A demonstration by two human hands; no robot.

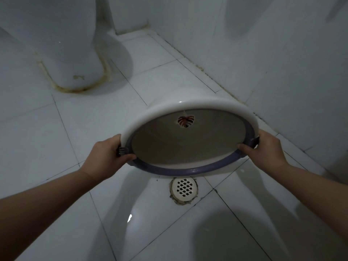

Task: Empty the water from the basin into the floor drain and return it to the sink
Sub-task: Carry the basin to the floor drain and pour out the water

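Observation:
A white plastic basin (188,144) with a purple rim band is tipped steeply toward me, its opening facing me and its low edge just above the round white floor drain (184,188). A heart-shaped mark shows inside it. My left hand (107,155) grips the rim at the left handle. At the right handle, my right hand (263,147) grips the opposite rim. No water is visible inside the basin. The tiles around the drain look wet and glossy.
A white toilet base (75,59) stands at the far left with stained sealant around its foot. A white tiled wall (273,63) runs along the right, meeting the floor just behind the basin. The sink is not in view.

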